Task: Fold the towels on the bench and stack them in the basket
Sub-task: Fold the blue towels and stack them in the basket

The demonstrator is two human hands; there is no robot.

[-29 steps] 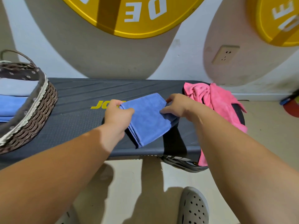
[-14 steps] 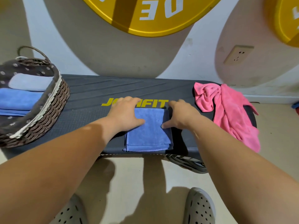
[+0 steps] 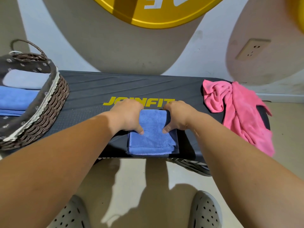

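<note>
A folded blue towel (image 3: 152, 139) lies at the front edge of the black bench (image 3: 98, 89), just below the yellow lettering. My left hand (image 3: 127, 116) grips its left side and my right hand (image 3: 178, 117) grips its right side. Both thumbs lie on top of the cloth and the fingers curl over its far corners. A crumpled pink towel (image 3: 238, 112) hangs over the bench's right end. The wicker basket (image 3: 49, 109) stands on the left end, holding a pale folded towel (image 3: 24, 79) on top of a blue one (image 3: 16, 97).
The wall rises right behind the bench, with a yellow disc (image 3: 156, 14) and a socket (image 3: 251, 49) on it. My grey clogs (image 3: 205, 211) stand on the floor in front. A dark woven object (image 3: 189, 165) shows under the bench's front right.
The blue towel went from being held up at an angle to lying flat and folded. My hands pressed on it, then slid to its sides and took hold.
</note>
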